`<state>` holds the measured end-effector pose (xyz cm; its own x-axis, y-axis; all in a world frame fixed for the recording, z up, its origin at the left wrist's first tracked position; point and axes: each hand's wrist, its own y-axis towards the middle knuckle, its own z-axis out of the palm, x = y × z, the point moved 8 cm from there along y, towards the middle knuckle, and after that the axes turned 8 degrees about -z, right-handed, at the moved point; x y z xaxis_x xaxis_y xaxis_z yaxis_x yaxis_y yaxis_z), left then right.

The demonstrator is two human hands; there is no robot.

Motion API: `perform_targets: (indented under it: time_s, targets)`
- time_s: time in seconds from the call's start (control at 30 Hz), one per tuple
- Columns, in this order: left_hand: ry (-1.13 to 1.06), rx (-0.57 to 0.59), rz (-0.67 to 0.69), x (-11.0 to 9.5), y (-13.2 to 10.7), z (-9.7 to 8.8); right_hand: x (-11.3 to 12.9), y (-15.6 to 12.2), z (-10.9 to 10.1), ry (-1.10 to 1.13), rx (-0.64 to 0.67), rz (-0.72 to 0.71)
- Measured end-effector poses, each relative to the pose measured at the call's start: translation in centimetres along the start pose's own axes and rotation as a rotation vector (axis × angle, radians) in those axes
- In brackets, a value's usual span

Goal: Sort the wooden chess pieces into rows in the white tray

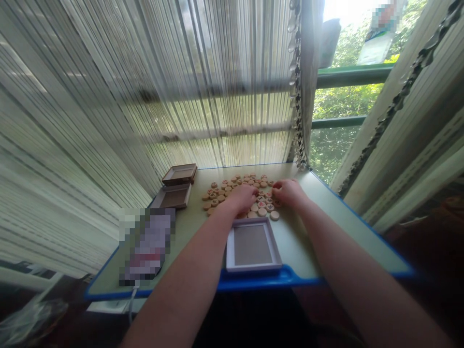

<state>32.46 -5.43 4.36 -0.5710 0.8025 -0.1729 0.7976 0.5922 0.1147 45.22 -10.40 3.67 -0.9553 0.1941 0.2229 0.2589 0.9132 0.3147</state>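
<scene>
Many round wooden xiangqi pieces (pixel 261 211) are spread loosely over the middle of the table, some showing red or dark characters, others blank side up. Among them is my left hand (pixel 244 197), its fingers curled down at the centre of the spread and its palm covering several pieces. My right hand (pixel 290 191) touches the right edge of the spread, thumb and fingers drawn together. What either hand has between its fingertips is too small to make out. Closest to me, between my forearms, lies a shallow white box tray (pixel 277 244) with a grey-brown bottom.
The pale table (pixel 348 246) has a blue rim. At its back left lie a brown box part (pixel 195 174) and another shallow tray (pixel 187 195). A blurred-out phone (pixel 148 244) with a white cable (pixel 132 302) is on the left. String curtains (pixel 217 96) hang behind.
</scene>
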Motion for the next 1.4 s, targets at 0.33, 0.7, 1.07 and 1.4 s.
perform_targets:
  time_s: [0.33,0.7,1.07,1.4]
  targets:
    - [0.001,-0.039,-0.121,1.1,-0.2,-1.0,0.2,-0.3,-0.2,0.241,-0.026,0.055]
    - [-0.038,-0.092,-0.152,1.6,-0.1,-1.6,1.7,0.4,0.1,0.112,-0.06,-0.115]
    - [0.076,-0.073,-0.14,0.8,-0.3,-2.2,3.3,0.6,0.1,0.011,0.007,-0.118]
    - [0.131,0.064,-0.091,0.1,4.6,-2.7,2.3,0.9,0.8,0.093,-0.024,-0.054]
